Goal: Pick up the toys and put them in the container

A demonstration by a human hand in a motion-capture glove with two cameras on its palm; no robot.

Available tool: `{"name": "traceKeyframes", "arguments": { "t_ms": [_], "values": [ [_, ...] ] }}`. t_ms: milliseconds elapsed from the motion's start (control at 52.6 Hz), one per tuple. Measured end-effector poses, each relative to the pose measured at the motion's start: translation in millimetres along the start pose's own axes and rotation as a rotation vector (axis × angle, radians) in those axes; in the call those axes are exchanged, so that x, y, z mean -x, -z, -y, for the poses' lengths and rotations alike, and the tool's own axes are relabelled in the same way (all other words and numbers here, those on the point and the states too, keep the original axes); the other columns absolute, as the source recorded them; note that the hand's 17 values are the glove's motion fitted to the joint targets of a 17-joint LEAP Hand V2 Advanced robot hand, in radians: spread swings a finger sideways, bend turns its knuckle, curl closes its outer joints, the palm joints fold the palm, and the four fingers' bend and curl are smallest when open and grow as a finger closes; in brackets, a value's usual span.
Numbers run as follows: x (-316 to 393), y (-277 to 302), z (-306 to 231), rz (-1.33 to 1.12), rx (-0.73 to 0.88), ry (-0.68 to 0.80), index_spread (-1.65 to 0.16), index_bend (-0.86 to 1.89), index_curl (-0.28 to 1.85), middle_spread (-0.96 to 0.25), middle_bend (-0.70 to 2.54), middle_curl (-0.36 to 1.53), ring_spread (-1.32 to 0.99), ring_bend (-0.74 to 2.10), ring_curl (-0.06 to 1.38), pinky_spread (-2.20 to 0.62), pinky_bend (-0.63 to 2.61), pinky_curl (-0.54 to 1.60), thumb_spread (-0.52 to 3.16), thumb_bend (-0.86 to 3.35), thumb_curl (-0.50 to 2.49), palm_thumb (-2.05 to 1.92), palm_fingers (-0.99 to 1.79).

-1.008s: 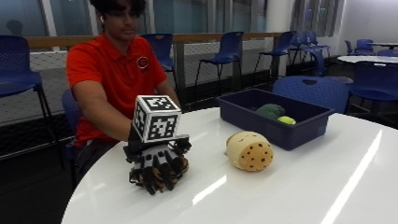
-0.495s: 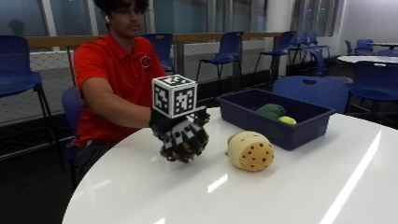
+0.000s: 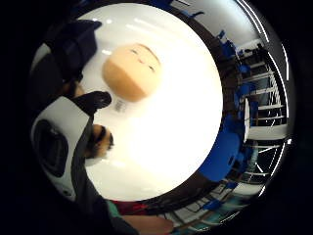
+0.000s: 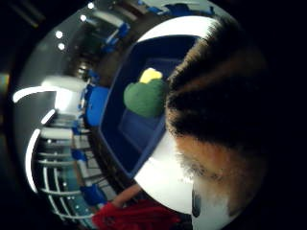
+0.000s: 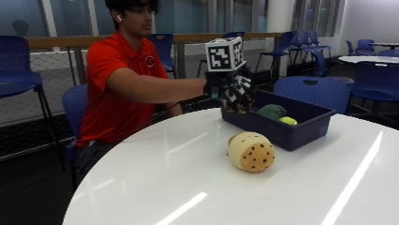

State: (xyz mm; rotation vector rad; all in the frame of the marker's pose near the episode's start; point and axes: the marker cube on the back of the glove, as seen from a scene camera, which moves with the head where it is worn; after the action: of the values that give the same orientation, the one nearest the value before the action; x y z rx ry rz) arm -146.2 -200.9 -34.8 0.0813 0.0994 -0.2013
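While curled round a striped toy (image 4: 216,96), fingers (image 5: 237,96) over the blue container (image 5: 293,123).

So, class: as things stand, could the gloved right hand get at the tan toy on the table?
Probably yes. The gloved right hand is above the bin's near corner, and the tan toy lies uncovered beside the bin.

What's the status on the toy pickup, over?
Gloved right hand above bin's near corner, holding nothing visible. Tan toy on table. Green toy, yellow toy in bin. Nothing blocking.

White table (image 5: 187,187): bin (image 5: 293,126), toy (image 5: 250,151)
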Motion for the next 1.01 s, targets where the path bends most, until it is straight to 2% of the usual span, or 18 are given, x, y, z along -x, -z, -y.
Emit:
{"name": "traceKeyframes", "arguments": {
  "t_ms": [304, 400, 495, 533, 609, 704, 837, 875, 894, 970, 1008],
  "values": [
    [108.4, 23.0, 48.3, -0.052, -0.028, 0.166, -0.48, 0.28, 0.92, -0.47, 0.45, 0.57, -0.48, 0.68, 0.39, -0.44, 0.85, 0.35, 0.69, 0.08, 0.96, 0.64, 1.06],
    [117.4, 22.9, 50.9, -0.146, -0.033, 0.341, -0.49, 0.26, 0.96, -0.48, 0.44, 0.59, -0.49, 0.68, 0.39, -0.44, 0.85, 0.36, 0.68, 0.07, 0.99, 0.64, 1.06],
    [149.2, 28.4, 57.9, -0.024, -0.038, 0.185, -0.50, 0.25, 1.00, -0.48, 0.44, 0.61, -0.48, 0.68, 0.40, -0.44, 0.85, 0.36, 0.66, 0.07, 1.02, 0.64, 1.06],
    [152.2, 29.1, 59.8, -0.030, -0.042, 0.188, -0.50, 0.25, 1.01, -0.48, 0.43, 0.61, -0.49, 0.68, 0.40, -0.44, 0.85, 0.36, 0.66, 0.07, 1.03, 0.64, 1.06],
    [153.2, 28.0, 58.9, -0.069, -0.054, 0.287, -0.51, 0.23, 1.03, -0.48, 0.43, 0.63, -0.49, 0.68, 0.41, -0.44, 0.84, 0.37, 0.65, 0.06, 1.05, 0.64, 1.06],
    [161.6, 26.9, 60.6, -0.012, -0.051, 0.186, -0.51, 0.22, 1.06, -0.48, 0.41, 0.64, -0.48, 0.67, 0.41, -0.44, 0.84, 0.37, 0.65, 0.05, 1.07, 0.63, 1.05],
    [161.3, 22.9, 55.9, 0.087, 0.053, 0.179, -0.52, 0.17, 1.09, -0.48, 0.34, 0.65, -0.46, 0.64, 0.42, -0.43, 0.88, 0.38, 0.69, 0.02, 1.09, 0.60, 0.93],
    [158.7, 20.5, 54.2, 0.081, 0.101, 0.184, -0.51, 0.01, 1.04, -0.44, 0.24, 0.62, -0.41, 0.62, 0.43, -0.37, 0.94, 0.41, 0.79, -0.02, 1.05, 0.51, 0.52],
    [157.0, 18.9, 53.3, 0.067, 0.121, 0.191, -0.50, 0.04, 1.04, -0.43, 0.24, 0.63, -0.40, 0.63, 0.45, -0.35, 0.97, 0.43, 0.82, -0.03, 1.04, 0.49, 0.47],
    [144.8, 13.1, 51.1, -0.047, 0.154, 0.223, -0.48, -0.02, 0.91, -0.33, 0.15, 0.58, -0.27, 0.51, 0.43, -0.19, 1.06, 0.46, 0.97, -0.09, 0.90, 0.27, -0.06],
    [141.3, 12.8, 50.6, -0.066, 0.153, 0.220, -0.46, -0.05, 0.83, -0.28, 0.17, 0.56, -0.22, 0.44, 0.40, -0.13, 1.06, 0.45, 1.01, -0.09, 0.85, 0.21, -0.20]
  ]
}}
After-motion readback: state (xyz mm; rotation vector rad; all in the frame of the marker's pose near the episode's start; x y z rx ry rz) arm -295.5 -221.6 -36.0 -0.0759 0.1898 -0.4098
